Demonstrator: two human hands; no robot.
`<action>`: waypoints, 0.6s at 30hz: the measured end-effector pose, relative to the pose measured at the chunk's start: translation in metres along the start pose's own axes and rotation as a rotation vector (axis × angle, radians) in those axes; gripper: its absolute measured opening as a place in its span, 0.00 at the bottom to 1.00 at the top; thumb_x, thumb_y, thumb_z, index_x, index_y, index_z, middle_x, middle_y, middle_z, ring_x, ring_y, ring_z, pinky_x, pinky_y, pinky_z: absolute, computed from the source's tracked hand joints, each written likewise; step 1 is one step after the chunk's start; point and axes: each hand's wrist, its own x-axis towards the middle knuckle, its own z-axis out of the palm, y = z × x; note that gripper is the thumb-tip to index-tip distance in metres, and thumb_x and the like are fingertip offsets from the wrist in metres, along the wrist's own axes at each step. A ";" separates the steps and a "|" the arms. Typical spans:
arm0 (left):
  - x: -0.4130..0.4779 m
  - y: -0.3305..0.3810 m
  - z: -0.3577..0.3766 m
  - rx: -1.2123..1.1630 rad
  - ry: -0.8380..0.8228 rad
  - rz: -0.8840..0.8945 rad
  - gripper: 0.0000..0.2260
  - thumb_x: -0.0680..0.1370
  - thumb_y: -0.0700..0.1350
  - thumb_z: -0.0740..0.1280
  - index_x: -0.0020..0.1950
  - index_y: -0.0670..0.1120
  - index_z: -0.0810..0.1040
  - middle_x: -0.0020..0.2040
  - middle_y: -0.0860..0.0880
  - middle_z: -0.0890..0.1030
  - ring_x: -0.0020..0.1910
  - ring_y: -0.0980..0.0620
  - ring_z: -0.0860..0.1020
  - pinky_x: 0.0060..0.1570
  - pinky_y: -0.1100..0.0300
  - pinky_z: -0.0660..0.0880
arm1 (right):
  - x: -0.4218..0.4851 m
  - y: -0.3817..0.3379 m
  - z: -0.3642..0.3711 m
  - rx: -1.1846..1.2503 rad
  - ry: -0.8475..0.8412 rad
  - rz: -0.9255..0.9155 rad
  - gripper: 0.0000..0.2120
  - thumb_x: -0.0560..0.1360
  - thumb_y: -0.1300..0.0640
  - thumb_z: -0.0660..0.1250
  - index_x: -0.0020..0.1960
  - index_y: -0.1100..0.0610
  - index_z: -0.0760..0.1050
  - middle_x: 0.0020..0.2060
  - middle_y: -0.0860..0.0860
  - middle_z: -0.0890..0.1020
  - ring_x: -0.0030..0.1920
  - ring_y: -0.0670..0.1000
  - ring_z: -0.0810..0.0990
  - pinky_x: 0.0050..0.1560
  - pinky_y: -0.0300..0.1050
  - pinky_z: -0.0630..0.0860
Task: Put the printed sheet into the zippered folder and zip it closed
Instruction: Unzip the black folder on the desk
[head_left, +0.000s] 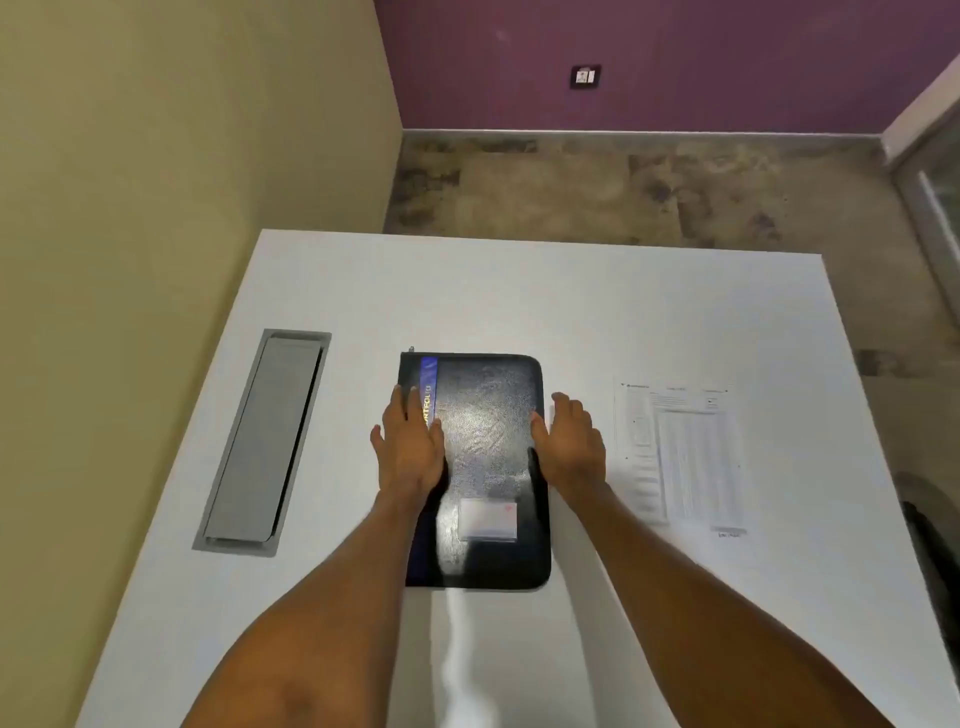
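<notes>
A black zippered folder (488, 441) with a blue spine stripe and a small card pocket lies closed in the middle of the white table (519, 291). My left hand (410, 447) rests flat on its left edge over the blue stripe, fingers spread. At the folder's right edge is my right hand (569, 441), its thumb on the cover and its fingers on the table beside it. Neither hand grips anything. The printed sheet (680, 457) lies flat on the table to the right of the folder, a short gap from my right hand.
A grey metal cable hatch (262, 441) is set into the table at the left. A beige wall runs along the table's left side. Beyond the far edge are bare floor and a purple wall. A dark chair part (930, 530) shows at the right edge.
</notes>
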 end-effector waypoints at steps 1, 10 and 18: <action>0.007 -0.003 0.002 0.016 -0.036 -0.034 0.27 0.86 0.50 0.58 0.84 0.44 0.57 0.85 0.42 0.54 0.83 0.43 0.57 0.79 0.37 0.56 | 0.005 -0.001 0.004 0.028 0.004 0.025 0.23 0.83 0.46 0.60 0.73 0.58 0.69 0.66 0.58 0.76 0.66 0.63 0.75 0.63 0.60 0.73; 0.064 -0.022 0.020 -0.034 -0.132 -0.213 0.28 0.84 0.48 0.61 0.81 0.38 0.58 0.80 0.38 0.61 0.78 0.37 0.61 0.72 0.39 0.67 | 0.051 0.001 0.037 0.043 -0.080 0.177 0.22 0.81 0.49 0.64 0.70 0.61 0.69 0.65 0.58 0.75 0.66 0.61 0.75 0.64 0.58 0.75; 0.074 -0.021 0.032 -0.152 -0.063 -0.295 0.21 0.82 0.42 0.61 0.73 0.34 0.67 0.70 0.35 0.70 0.70 0.35 0.67 0.66 0.42 0.69 | 0.064 0.000 0.050 0.070 -0.091 0.260 0.19 0.80 0.51 0.65 0.67 0.60 0.72 0.63 0.57 0.74 0.62 0.60 0.78 0.59 0.56 0.78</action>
